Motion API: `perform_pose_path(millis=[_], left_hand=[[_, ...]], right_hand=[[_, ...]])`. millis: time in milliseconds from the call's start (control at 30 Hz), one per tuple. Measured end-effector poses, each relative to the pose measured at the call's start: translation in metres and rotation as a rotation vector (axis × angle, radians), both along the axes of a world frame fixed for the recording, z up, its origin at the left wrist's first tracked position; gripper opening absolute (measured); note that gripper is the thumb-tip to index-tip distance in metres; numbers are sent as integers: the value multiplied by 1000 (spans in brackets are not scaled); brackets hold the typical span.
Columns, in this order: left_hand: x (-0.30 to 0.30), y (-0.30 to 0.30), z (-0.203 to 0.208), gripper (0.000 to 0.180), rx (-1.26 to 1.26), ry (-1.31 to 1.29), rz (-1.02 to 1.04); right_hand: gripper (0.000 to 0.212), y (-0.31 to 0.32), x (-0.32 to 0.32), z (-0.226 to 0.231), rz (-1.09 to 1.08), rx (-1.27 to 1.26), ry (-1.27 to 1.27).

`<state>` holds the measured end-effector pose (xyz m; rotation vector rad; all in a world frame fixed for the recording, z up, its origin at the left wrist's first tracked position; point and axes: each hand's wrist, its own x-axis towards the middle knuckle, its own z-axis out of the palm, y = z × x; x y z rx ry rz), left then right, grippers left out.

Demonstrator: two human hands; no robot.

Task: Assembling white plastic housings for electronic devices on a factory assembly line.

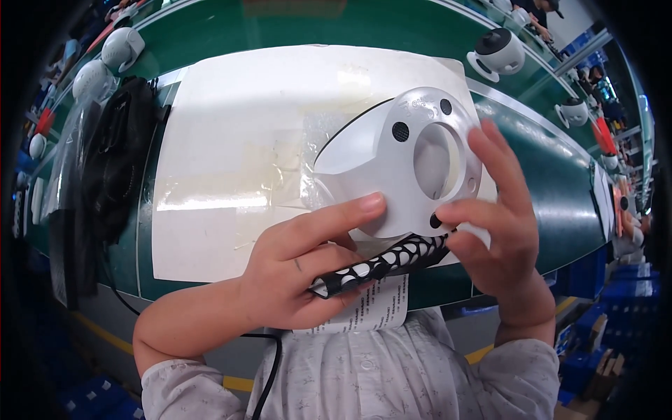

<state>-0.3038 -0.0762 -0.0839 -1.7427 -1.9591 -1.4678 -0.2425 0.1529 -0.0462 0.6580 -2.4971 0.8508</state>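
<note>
Steadying white casing [385,171] mid-frame, left hand [290,260] grasps spotted strip [383,266], likely for reach; right hand [507,231] touches black dot [435,220], grip unclear.

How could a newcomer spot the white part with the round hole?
Find the green bench, then the large pale board on it. Over the board's right half, beyond the left hand and left of the right hand, is the white part. Unlike the patterned black strip just below, it has black dots around one big round opening.
</note>
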Motion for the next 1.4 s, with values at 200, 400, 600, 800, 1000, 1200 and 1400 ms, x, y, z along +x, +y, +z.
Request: perform_pose_path(millis=[200,400,600,800,1000,1200,1400], left_hand=[[5,5,0,17,78,-100,106],[7,7,5,17,16,-48,152],[3,11,0,21,91,-24,103],[5,8,-2,23,19,-25,162],[2,6,-5,26,7,-6,170],[0,4,-6,26,-18,49,191],[-1,6,-7,26,4,52,183]], right_hand=[[26,0,11,-1,-62,253,171],[18,-23,4,16,57,168,47],[23,-27,-9,-28,142,67,875],[5,23,-12,-8,-265,-171,182],[5,18,-11,-5,-179,-125,-4],[9,11,12,3,-169,351,159],[13,27,-6,-16,-186,-96,98]])
